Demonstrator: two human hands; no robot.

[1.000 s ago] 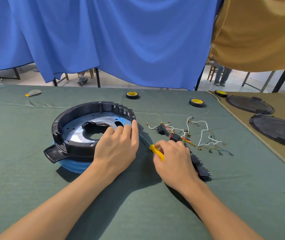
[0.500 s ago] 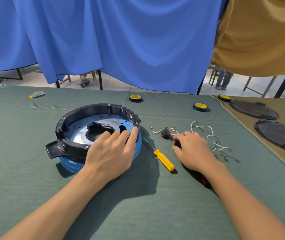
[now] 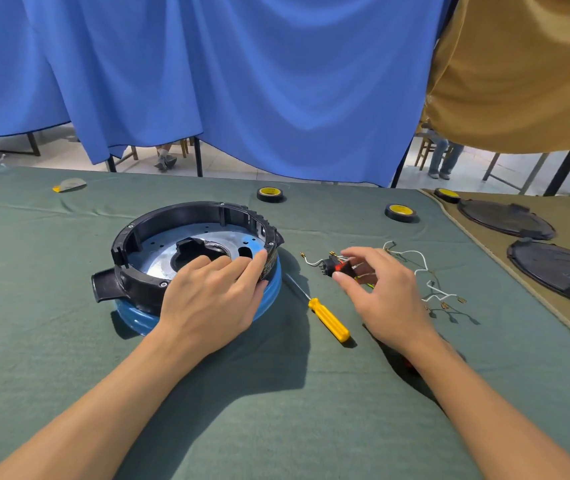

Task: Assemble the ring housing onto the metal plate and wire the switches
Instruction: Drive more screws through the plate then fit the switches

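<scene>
Fig. L hand (image 3: 210, 299) lies flat, steadying ring housing (image 3: 186, 216), which sits on metal plate (image 3: 159, 258). R hand (image 3: 383, 296): thumb and forefinger narrowly bracket red switch (image 3: 336, 267); can't tell if they hold it. Step, prob.: switch pickup for wiring. Next move: lift w/o snagging wires (image 3: 418, 261) beyond the grip. Screwdriver (image 3: 328, 318) just inboard of it; bare cloth (image 3: 311, 427) wrist-side.
</scene>
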